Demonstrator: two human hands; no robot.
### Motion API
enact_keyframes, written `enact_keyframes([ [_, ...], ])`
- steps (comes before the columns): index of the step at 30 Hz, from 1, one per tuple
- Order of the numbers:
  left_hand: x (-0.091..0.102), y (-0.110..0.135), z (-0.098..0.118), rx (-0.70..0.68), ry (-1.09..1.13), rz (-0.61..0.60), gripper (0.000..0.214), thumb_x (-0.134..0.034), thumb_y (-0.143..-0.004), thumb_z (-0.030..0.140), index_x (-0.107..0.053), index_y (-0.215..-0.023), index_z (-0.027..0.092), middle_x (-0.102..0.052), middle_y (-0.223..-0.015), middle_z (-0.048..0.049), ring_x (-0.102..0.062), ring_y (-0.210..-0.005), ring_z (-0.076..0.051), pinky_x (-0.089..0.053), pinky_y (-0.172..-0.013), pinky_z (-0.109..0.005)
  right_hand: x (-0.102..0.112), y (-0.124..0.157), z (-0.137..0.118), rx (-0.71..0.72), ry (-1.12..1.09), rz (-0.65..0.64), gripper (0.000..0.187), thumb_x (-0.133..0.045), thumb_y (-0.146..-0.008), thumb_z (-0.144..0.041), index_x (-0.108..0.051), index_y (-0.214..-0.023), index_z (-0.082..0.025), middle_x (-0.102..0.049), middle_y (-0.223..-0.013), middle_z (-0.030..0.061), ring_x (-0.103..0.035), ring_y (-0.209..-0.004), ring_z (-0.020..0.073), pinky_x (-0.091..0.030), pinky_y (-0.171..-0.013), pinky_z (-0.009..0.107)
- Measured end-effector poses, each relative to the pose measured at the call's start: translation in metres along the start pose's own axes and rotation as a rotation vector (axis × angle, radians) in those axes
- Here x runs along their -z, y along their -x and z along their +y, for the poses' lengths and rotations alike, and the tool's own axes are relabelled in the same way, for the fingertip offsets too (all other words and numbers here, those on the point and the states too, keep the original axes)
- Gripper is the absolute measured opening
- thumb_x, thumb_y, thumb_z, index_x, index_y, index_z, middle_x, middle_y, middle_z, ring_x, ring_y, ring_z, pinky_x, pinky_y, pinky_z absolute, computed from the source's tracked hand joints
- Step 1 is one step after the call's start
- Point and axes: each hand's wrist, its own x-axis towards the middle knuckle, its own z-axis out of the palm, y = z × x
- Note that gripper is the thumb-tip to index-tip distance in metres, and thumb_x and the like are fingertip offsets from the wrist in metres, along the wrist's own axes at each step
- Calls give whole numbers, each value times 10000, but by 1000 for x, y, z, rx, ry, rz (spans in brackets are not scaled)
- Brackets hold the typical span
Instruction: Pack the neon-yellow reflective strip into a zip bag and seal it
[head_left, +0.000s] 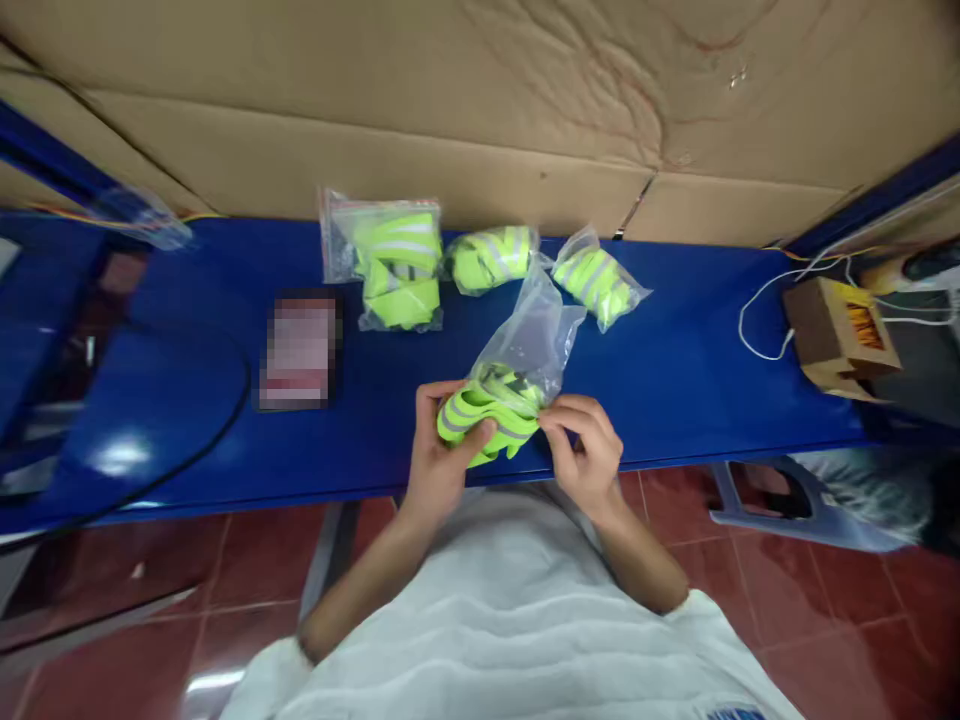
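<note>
My left hand (437, 455) grips a folded neon-yellow strap with grey reflective stripes (480, 418) at the near edge of the blue table (697, 370). The strap's far end sits inside the mouth of a clear plastic bag (529, 335), which stands up from it. My right hand (586, 452) pinches the edge of that bag at the strap's right side. Both hands have their fingers closed.
At the back of the table lie three clear bags of the same yellow straps: a large bag (390, 262), a middle roll (491, 257) and a small bag (600, 282). A blurred pink card (298, 350) lies left. A black cable (217, 430) curves at left. A cardboard box (840, 335) with white wire sits right.
</note>
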Motion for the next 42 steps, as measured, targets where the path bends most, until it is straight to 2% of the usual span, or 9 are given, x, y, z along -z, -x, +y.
enact_keyframes([
  [6,-2,8,2,-337,-242,126,494,-895,-861,332,-592,-1238,234,-635,-1124,-14,-664,-959,-126,-540,-841,-210,-6,11,1,31,120,19,246,-616,-1009,-66,-662,-1194,-220,-732,-1007,62,-708,-945,190,-599,-829,335],
  [11,1,6,4,-443,-352,-17,491,-846,-903,263,-562,-1304,246,-600,-1243,-48,-648,-1160,-169,-537,-983,-259,1,6,-1,82,216,-48,291,-725,-997,-224,-654,-1279,-219,-720,-1070,91,-686,-1023,240,-569,-909,397],
  [14,1,5,0,-544,-409,-108,527,-825,-910,229,-536,-1350,250,-589,-1249,-57,-641,-1163,-176,-538,-996,-271,0,0,-7,110,209,-48,311,-750,-984,-220,-671,-1285,-214,-724,-1078,91,-677,-1038,236,-558,-944,390],
  [19,4,5,-8,-696,-597,-155,581,-745,-916,150,-481,-1420,266,-554,-1356,-104,-657,-1191,-230,-567,-976,-337,1,-11,-9,-89,5,-104,247,-681,-990,-66,-703,-1166,-238,-746,-1042,41,-703,-986,176,-579,-875,324],
  [22,4,6,-5,-703,-723,-184,451,-659,-928,116,-549,-1344,250,-550,-1351,-109,-676,-1168,-235,-585,-911,-323,3,-11,-9,-83,-39,-92,260,-680,-970,-32,-713,-1134,-230,-741,-1000,39,-700,-945,174,-578,-834,324],
  [30,-11,12,9,-706,-927,-55,416,-602,-911,103,-520,-1289,256,-583,-1241,-94,-690,-1095,-239,-569,-734,-273,2,1,-18,-134,-109,-57,269,-655,-974,-40,-688,-1148,-243,-707,-996,33,-667,-941,179,-552,-822,335],
  [35,-10,10,6,-646,-1032,-7,479,-606,-869,83,-517,-1296,282,-581,-1281,-95,-717,-966,-233,-550,-653,-277,4,-4,-19,-319,-144,-231,152,-635,-1020,-178,-625,-1158,-243,-675,-1077,44,-642,-1029,193,-526,-911,354],
  [38,-9,6,2,-632,-1015,-20,515,-600,-875,97,-487,-1349,263,-588,-1293,-114,-725,-964,-242,-570,-672,-298,0,-5,-14,-391,-155,-289,181,-722,-986,-288,-597,-1109,-244,-657,-1044,21,-623,-1001,184,-504,-911,334],
  [42,-8,1,-3,-680,-917,-57,566,-628,-937,146,-418,-1453,246,-592,-1344,-136,-697,-1165,-263,-608,-819,-329,-7,-5,-5,-576,-240,-230,189,-741,-965,-316,-574,-934,-233,-602,-892,-21,-578,-857,147,-476,-827,293],
])
